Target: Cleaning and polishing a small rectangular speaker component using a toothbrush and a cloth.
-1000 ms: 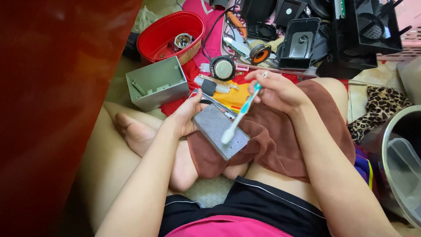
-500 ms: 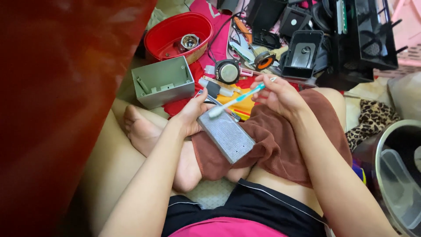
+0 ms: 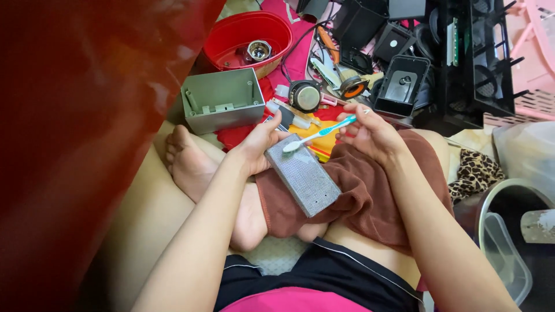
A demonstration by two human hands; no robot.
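Observation:
My left hand (image 3: 259,144) grips the far end of a grey perforated metal grille panel (image 3: 303,182), which rests tilted on a brown towel (image 3: 370,196) over my lap. My right hand (image 3: 370,134) pinches the handle of a blue and white toothbrush (image 3: 321,133). The brush head touches the top end of the grille, close to my left fingers. I sit cross-legged on the floor, and my bare foot (image 3: 188,162) lies left of the grille.
A grey open box (image 3: 222,107) and a red bowl (image 3: 248,34) with a metal part sit ahead on the left. Small round speakers (image 3: 304,95), black speaker housings (image 3: 402,86) and a black frame (image 3: 480,63) crowd the floor ahead. A clear plastic tub (image 3: 509,260) stands at right.
The toothbrush has swung from pointing down across the grille's middle to lying nearly level, with its head at the grille's top end. The grille stays in my left hand.

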